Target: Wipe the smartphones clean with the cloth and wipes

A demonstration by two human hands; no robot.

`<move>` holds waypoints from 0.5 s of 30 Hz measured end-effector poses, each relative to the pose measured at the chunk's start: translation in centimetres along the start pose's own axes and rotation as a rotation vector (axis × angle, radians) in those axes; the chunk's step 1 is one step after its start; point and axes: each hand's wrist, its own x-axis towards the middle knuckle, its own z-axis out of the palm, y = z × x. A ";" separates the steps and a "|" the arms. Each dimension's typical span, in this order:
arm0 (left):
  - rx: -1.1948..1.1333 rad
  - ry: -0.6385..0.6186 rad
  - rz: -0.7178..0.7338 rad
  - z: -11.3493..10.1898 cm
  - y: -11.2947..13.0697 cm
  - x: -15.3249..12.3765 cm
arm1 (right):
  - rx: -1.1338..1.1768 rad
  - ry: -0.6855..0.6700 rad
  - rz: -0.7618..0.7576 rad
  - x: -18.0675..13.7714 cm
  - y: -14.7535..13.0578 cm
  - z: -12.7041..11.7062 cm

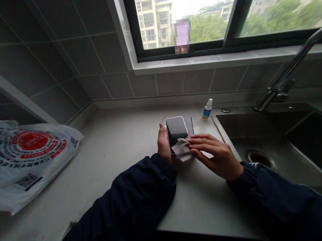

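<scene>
Head view: looking forward and down at a kitchen counter beside a sink, with both hands at work in the middle of the frame.
Phone: a black-screened smartphone (pixel 176 129) with a bright rim stood tilted near the counter's far edge, just left of the sink.
Cloth: a crumpled grey wiping cloth (pixel 183 150) lay against the phone's lower part.
Left hand: the left hand (pixel 164 145) held the phone by its left edge, fingers curled closely around it.
Right hand: the right hand (pixel 216 154) lay with fingers together and nearly flat, pressing the cloth onto the phone.
Sleeves: dark navy sleeves (pixel 121 207) covered both forearms, with white stripes showing near the edges of the frame.
Beside the phone: a dark flat slab (pixel 189 125) lay just behind it to the right, partly hidden; its kind was unclear.
Bottle: a small spray bottle (pixel 207 109) with a white top stood upright farther back; its blue label was too small to read.
Sink: a steel sink (pixel 268 131) with a round drain (pixel 261 159) sat to the right, under a curved chrome faucet (pixel 292 69).
Bag: a white plastic bag (pixel 27 160) lay far left, printed with a red circle and a QR code (pixel 27 181); its ringed lettering could not be read.
Beyond: grey wall tiles (pixel 174 83) rose to a window (pixel 195 14), with a pixelated patch (pixel 182 35) low on the glass.
</scene>
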 end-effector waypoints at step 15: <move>-0.020 -0.048 -0.055 1.2 0.3 -0.6 | -0.111 -0.028 0.007 -0.3 0.5 0.0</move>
